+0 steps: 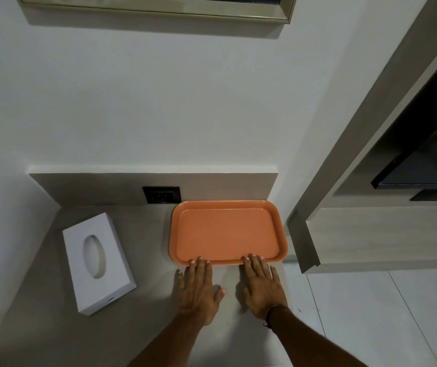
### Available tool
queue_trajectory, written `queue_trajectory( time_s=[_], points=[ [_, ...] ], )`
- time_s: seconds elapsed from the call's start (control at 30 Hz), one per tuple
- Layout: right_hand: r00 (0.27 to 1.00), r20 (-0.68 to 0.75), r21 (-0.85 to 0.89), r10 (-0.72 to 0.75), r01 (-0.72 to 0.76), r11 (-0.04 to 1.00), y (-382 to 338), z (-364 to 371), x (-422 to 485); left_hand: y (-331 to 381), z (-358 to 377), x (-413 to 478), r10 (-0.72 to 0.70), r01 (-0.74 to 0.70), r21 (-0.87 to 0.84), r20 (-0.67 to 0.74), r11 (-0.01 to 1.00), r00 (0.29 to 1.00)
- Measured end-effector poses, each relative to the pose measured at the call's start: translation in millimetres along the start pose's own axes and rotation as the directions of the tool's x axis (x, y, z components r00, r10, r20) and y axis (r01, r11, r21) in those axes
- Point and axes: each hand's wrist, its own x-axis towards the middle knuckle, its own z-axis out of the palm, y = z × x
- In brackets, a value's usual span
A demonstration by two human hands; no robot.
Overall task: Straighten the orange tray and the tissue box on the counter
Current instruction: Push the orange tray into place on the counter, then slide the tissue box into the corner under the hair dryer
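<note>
The orange tray [226, 231] lies flat on the grey counter [146, 300], its far edge against the back panel and its right side near the counter's right end. My left hand [199, 287] and my right hand [262, 284] lie flat on the counter with fingers spread, fingertips touching the tray's near rim. Neither hand grips anything. The white tissue box [98, 262] lies flat to the left of the tray, skewed so its long side runs at an angle to the counter's edge, oval opening facing up.
A black wall socket [161, 194] sits in the back panel just left of the tray. A wooden cabinet unit [371, 234] with a dark screen [424, 168] stands to the right. A framed picture [159, 6] hangs above. Tiled floor lies at the lower right.
</note>
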Motion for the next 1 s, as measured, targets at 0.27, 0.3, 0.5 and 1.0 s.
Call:
queue_trajectory(
  time_s=[0.27, 0.3, 0.5, 1.0],
  points=[
    [1.0, -0.014, -0.006, -0.025, 0.025, 1.0, -11, -10, -10, -3, -6, -25, -0.019, 0.019, 0.012, -0.039, 1.0, 0.999],
    [0.999, -0.016, -0.008, -0.034, 0.034, 0.999, -15, -12, -13, -5, -8, -32, -0.031, 0.031, 0.004, -0.048, 1.0, 0.998],
    [0.989, -0.009, -0.058, -0.146, 0.145, 0.988, -56, -17, -28, -42, -21, -84, -0.158, 0.145, -0.116, -0.112, 0.983, 0.981],
    [0.943, 0.1, 0.184, -0.318, 0.297, 0.937, -286, -1, 27, -236, -40, -111, -0.514, 0.435, -0.337, -0.194, 0.835, 0.836]
  ],
)
